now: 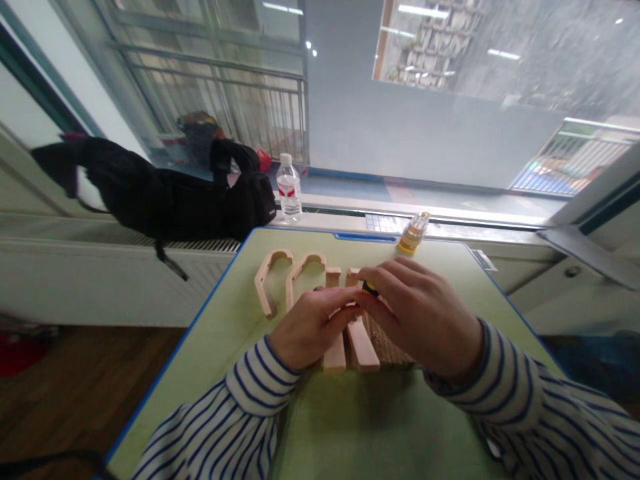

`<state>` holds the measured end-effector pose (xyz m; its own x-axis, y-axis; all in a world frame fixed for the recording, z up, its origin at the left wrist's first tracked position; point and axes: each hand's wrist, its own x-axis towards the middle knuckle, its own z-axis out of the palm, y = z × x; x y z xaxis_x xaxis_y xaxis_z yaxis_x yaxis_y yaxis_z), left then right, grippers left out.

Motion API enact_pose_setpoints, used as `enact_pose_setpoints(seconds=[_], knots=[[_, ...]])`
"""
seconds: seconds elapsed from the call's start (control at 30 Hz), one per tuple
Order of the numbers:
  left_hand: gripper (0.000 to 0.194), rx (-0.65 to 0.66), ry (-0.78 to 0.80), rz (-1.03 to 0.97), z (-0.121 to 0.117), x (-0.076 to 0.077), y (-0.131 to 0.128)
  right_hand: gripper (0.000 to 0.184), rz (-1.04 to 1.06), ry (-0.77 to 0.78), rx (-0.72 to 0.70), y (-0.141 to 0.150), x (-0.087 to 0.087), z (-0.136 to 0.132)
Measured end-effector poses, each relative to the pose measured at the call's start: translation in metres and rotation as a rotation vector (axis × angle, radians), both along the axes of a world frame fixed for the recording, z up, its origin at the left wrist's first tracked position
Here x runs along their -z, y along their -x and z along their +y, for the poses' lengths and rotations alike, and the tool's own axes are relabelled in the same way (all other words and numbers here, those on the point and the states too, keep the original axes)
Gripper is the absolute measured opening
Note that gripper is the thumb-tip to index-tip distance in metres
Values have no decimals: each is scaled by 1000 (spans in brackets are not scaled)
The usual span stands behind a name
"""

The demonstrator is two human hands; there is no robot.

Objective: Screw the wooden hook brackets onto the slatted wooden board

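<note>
My right hand (417, 313) is closed around a small yellow-and-black handle (370, 288); most of it is hidden in my fingers. Thumb and forefinger of my left hand (317, 327) meet in a pinch against the right hand's fingers, and whatever is between them is hidden. Beneath both hands lie two straight pale wooden pieces (364, 347), side by side. A brown, rough-looking slab (387, 343) shows under and beside them, partly covered by my right hand. Left of the hands are two curved wooden pieces, an outer one (262, 287) and an inner one (295, 277).
The light green table (225, 353) has a blue edge. Near its far edge stands a small clear bottle (414, 232) of amber liquid with a yellow base. A water bottle (289, 190) and a black bag (190, 197) rest on the window sill beyond.
</note>
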<state>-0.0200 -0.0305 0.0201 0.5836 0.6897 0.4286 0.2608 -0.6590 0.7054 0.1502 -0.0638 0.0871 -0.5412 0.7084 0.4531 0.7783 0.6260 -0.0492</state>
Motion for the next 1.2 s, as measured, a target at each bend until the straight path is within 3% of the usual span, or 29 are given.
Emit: enact_pose_setpoints(seconds=[0.33, 0.6, 0.87, 1.2], knots=[[20, -73, 6, -13, -1, 1, 1, 22, 24, 25, 25, 2, 5, 2], [19, -135, -46, -37, 1, 8, 1, 28, 43, 135, -40, -1, -9, 1], [24, -75, 21, -43, 1, 8, 0, 23, -25, 103, -93, -6, -8, 3], [21, -1, 17, -12, 1, 4, 1, 17, -31, 3, -14, -2, -3, -2]])
